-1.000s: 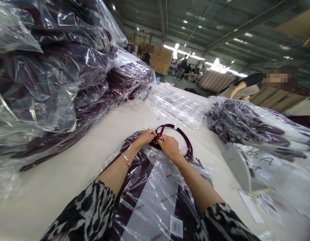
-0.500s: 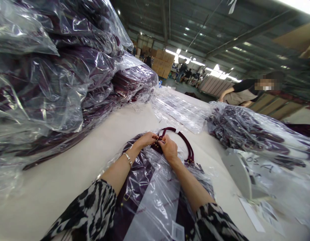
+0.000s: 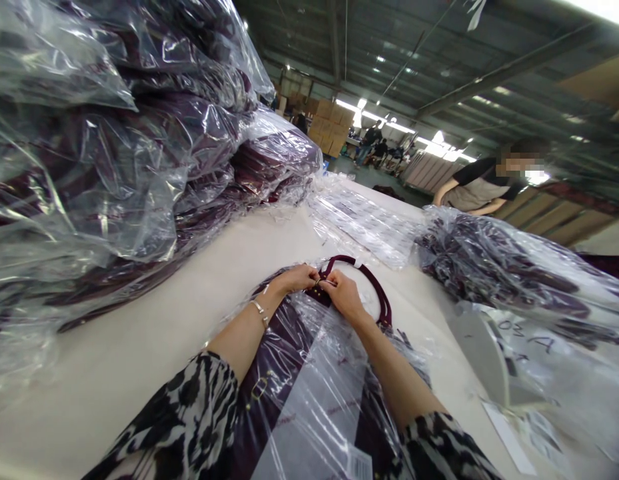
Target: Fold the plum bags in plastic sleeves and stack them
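A dark burgundy handbag (image 3: 262, 427) lies in a clear plastic bag (image 3: 314, 393) on the table before me. Its looped burgundy handle (image 3: 374, 283) sticks out at the top, with a white wrap on part of it. At the left base of the handle, by a metal ring and small studs, my left hand (image 3: 300, 277) is closed in a pinch. My right hand (image 3: 343, 295) pinches the same spot from the right, close to the left fingertips. What lies right between the fingers is small and partly hidden. A barcode label (image 3: 359, 463) shows near the bottom.
Plastic-wrapped burgundy bags (image 3: 189, 147) are piled high on the left. More wrapped bags (image 3: 504, 260) lie at right, beside a plastic sheet marked "03 A" (image 3: 554, 347). Flat clear packaging (image 3: 364, 223) lies ahead on the pale table (image 3: 154, 347). Another person (image 3: 482, 183) bends forward beyond.
My view has shifted slightly, moving the scene a little to the right. Both hands stay at the handle base, the right one slightly lower and turned. The other person's posture has shifted a little.
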Available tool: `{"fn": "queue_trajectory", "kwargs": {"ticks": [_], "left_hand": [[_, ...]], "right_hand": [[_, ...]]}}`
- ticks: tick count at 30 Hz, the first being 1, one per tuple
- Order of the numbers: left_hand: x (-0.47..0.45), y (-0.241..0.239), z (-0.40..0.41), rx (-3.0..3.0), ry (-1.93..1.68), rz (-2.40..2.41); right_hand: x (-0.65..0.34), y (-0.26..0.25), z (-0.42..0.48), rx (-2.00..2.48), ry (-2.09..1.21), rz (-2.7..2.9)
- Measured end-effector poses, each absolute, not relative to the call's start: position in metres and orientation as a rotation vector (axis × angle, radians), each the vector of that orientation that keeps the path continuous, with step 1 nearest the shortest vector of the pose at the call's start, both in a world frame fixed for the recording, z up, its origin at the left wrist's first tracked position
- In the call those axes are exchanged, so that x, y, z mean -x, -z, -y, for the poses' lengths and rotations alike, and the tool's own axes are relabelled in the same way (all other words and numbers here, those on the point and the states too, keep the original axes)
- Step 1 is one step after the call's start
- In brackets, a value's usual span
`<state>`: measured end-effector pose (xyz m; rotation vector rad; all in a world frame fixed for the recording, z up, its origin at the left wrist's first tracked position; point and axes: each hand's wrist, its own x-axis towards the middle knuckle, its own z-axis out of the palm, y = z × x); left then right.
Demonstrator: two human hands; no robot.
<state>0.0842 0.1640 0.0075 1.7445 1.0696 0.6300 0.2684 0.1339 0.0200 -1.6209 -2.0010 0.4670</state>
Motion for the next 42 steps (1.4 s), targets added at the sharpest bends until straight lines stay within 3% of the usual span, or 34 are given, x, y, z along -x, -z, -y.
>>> {"fn": "queue_trajectory", "kwargs": {"ticks": [6,18,28,37,42], "left_hand": [[-0.087,-0.005,-0.166,-1.785,-0.641,-1.114],[-0.087,-0.006,-0.163,-1.843,-0.684,-1.144],[-0.094,0.000,-0.174,-1.894,-0.791,-1.321],[-0.089,-0.008,-0.173,-1.392,-0.818,-1.184],[-0.087,-0.011,-0.169,-1.176,-0.882,-1.051]], "right_hand": [[-0.277,-0.035,-0.137,1.668,-0.681,2.118],[-0.256,-0.031,-0.132,1.955,-0.105,2.219],[-0.258,-0.059,-0.148,1.854,-0.396,2.314],[-0.273,-0.082,-0.166,1.645,-0.908,2.353],[-0.268,-0.085,-0.190,1.646,-0.962,2.373]]}}
